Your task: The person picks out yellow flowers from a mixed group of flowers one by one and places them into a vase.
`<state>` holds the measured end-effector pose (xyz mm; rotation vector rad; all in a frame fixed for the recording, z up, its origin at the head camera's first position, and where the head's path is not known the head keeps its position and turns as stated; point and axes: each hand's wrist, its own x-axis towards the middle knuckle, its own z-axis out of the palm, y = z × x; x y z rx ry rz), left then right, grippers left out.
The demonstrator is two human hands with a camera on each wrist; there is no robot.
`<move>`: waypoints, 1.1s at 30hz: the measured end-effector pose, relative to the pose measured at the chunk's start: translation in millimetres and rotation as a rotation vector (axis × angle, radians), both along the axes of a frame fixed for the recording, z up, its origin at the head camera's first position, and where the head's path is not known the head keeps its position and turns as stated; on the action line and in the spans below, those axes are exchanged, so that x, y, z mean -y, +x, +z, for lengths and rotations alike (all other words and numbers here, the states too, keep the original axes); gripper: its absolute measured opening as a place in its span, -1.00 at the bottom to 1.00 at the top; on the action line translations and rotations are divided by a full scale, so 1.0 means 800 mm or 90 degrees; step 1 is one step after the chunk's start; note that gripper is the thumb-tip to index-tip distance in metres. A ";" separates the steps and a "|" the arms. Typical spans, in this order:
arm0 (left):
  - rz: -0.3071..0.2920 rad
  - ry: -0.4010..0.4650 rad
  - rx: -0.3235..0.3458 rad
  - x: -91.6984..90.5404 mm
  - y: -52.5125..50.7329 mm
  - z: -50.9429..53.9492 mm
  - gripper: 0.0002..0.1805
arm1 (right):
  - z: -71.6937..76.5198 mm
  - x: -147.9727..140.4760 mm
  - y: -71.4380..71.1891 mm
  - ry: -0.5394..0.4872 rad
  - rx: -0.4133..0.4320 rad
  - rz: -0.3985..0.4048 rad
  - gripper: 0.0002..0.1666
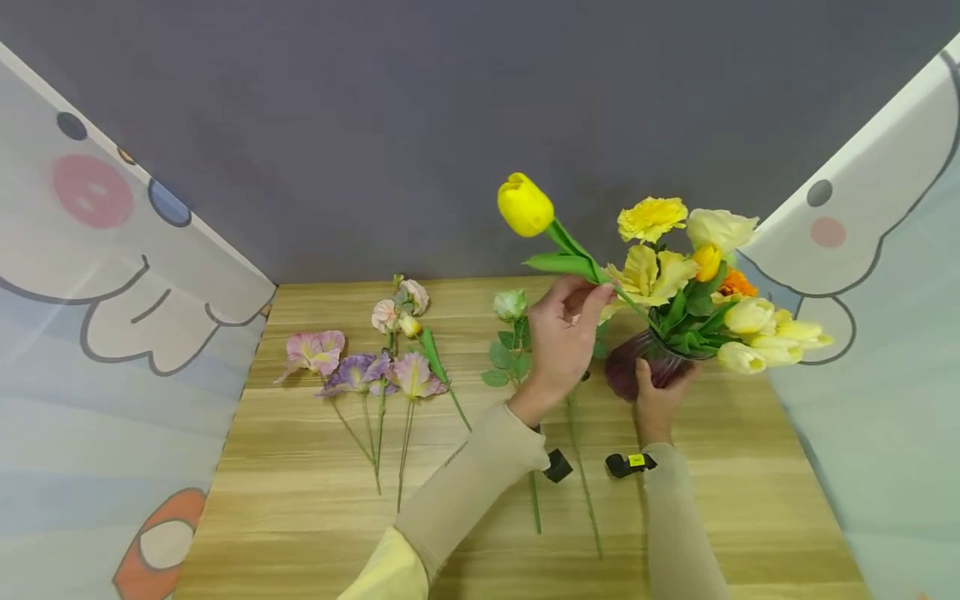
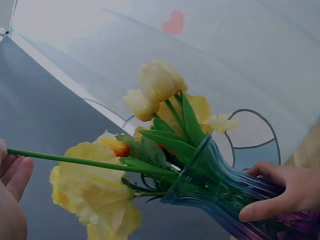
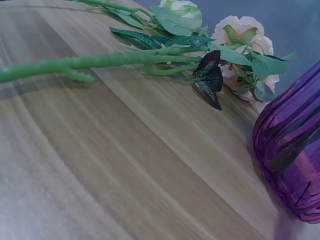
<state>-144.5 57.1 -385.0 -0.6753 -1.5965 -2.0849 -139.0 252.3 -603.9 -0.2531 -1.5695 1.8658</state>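
My left hand [image 1: 562, 337] pinches the green stem of a yellow tulip [image 1: 525, 206]. That stem [image 2: 90, 161] slants into the mouth of a glass vase [image 2: 210, 185], blue-green above and purple below. Around the vase's lower body my right hand [image 1: 663, 396] is curled, gripping it; the vase leans to the right. Yellow and cream blooms fill it, among them a ruffled yellow carnation [image 1: 652, 219], pale tulips [image 1: 750, 317] and an orange flower [image 1: 737, 283]. In the right wrist view only the purple base of the vase [image 3: 295, 145] appears, without the hand.
On the wooden table [image 1: 300, 533] to the left lie pink and purple flowers [image 1: 360, 372], pale pink roses [image 1: 385, 317] and a small tulip [image 1: 409, 325]. A pale green rose [image 1: 510, 305] lies nearer the vase. A grey wall [image 1: 375, 125] stands behind, with cartoon-printed panels at both sides.
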 end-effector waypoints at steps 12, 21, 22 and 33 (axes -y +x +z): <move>0.068 -0.150 -0.006 -0.024 -0.009 -0.007 -0.89 | 0.029 0.017 0.006 -0.013 -0.070 -0.003 0.02; 0.039 -0.220 0.010 -0.039 -0.012 -0.008 -0.85 | 0.032 0.019 0.009 -0.028 -0.072 0.007 0.03; 0.032 -0.224 0.013 -0.041 -0.013 -0.009 -0.85 | 0.032 0.019 0.009 -0.028 -0.073 0.009 0.03; 0.026 -0.344 0.031 -0.054 -0.016 -0.034 -0.81 | 0.026 0.017 0.008 -0.017 -0.074 0.001 0.05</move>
